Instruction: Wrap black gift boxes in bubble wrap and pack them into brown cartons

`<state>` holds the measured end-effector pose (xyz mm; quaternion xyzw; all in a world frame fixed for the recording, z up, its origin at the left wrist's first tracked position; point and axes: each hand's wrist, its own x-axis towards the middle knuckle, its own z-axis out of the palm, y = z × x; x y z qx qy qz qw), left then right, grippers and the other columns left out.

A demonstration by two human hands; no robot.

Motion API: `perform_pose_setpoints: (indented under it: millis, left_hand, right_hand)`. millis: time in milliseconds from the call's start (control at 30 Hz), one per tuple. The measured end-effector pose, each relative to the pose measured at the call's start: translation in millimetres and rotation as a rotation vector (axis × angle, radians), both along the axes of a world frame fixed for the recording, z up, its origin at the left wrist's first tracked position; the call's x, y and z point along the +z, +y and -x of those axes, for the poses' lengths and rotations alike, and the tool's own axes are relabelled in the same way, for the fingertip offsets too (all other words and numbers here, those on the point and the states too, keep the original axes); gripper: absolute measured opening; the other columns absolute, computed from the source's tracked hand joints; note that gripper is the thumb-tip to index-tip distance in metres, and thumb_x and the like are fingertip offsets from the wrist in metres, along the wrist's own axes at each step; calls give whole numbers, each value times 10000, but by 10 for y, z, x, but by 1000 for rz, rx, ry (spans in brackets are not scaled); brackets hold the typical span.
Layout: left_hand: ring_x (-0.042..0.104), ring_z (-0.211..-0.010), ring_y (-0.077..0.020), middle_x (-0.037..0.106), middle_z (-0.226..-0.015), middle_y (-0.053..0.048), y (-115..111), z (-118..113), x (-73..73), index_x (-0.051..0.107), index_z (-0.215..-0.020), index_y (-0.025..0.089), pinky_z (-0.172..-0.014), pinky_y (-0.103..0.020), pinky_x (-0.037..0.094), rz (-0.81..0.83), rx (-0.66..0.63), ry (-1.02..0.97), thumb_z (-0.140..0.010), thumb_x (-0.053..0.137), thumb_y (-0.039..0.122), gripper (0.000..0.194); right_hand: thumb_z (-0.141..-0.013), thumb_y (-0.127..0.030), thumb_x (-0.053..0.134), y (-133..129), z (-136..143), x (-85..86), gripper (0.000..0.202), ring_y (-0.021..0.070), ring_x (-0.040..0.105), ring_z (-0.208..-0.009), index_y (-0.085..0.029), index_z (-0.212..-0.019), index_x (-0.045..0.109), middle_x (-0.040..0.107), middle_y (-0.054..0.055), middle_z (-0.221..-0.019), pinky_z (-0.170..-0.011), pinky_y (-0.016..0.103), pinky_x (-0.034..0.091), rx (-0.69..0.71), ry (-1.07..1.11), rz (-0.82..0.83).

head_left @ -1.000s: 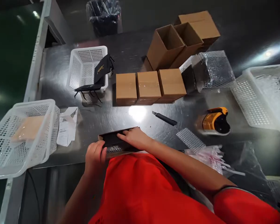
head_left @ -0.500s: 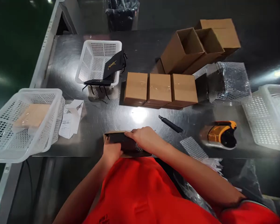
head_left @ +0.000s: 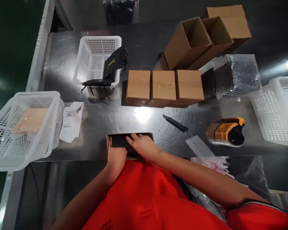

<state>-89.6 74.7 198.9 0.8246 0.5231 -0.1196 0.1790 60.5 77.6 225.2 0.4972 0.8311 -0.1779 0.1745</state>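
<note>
An open cardboard box (head_left: 133, 156) stands at the table's near edge, against the red shirt. Inside it is a black item (head_left: 118, 140), its upper face showing between my hands. My left hand (head_left: 116, 156) reaches into the box's left side, its fingers down along the black item and partly hidden. Over the right part lies my right hand (head_left: 142, 145), fingers bent onto the black item. Beyond them are three closed cardboard boxes (head_left: 163, 84) in a row. A black cutter (head_left: 175, 123) lies to the right.
A white basket (head_left: 97, 60) with black pouches (head_left: 114, 63) is at the back left; nested baskets (head_left: 26, 159) are nearer left, beside papers (head_left: 72, 123). Tall open boxes (head_left: 187, 44), bubble-wrapped items (head_left: 240, 76), a tape dispenser (head_left: 229, 132) and another basket (head_left: 271, 111) are on the right.
The black item sits lower in the box, with more of the box's rim showing around it. My right hand has shifted slightly left and down. The camera view has moved a little.
</note>
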Motion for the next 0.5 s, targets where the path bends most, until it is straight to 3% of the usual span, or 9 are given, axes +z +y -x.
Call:
perform_pose_setpoints:
  millis: [133,300,400,500]
  left_hand:
    - [681,-831,-279,719,-865,-157,-102,18,162,707,-985,89,-774,-390,509,183,-18,137,-915,471,319,337]
    - [655,-949,-285,701,-998,-181,-112,2,132,670,-1074,82,-826,-391,488,120,-39,81,-912,430,210,317]
    - [642,-968,-279,692,-1000,-178,-124,-2,83,673,-1050,83,-832,-382,492,121,-21,62,-928,418,219,314]
    - [623,-1011,-277,679,-1012,-182,-200,44,127,668,-1029,72,-831,-365,501,72,28,45,-944,425,262,320]
  right_hand:
    - [-951,-130,407,73,1,23,328,262,685,-880,-145,-1244,554,679,161,-1014,-651,313,498,28,25,43]
    - [-947,-113,400,57,21,171,360,252,700,-825,-140,-1275,545,697,169,-976,-628,306,500,-31,-14,77]
    - [-938,-92,382,83,105,93,365,275,697,-864,-101,-1255,563,690,206,-980,-636,326,511,-30,-26,68]
    - [-935,-92,387,85,145,-62,365,275,692,-883,-85,-1248,575,692,210,-998,-684,348,525,-17,2,68]
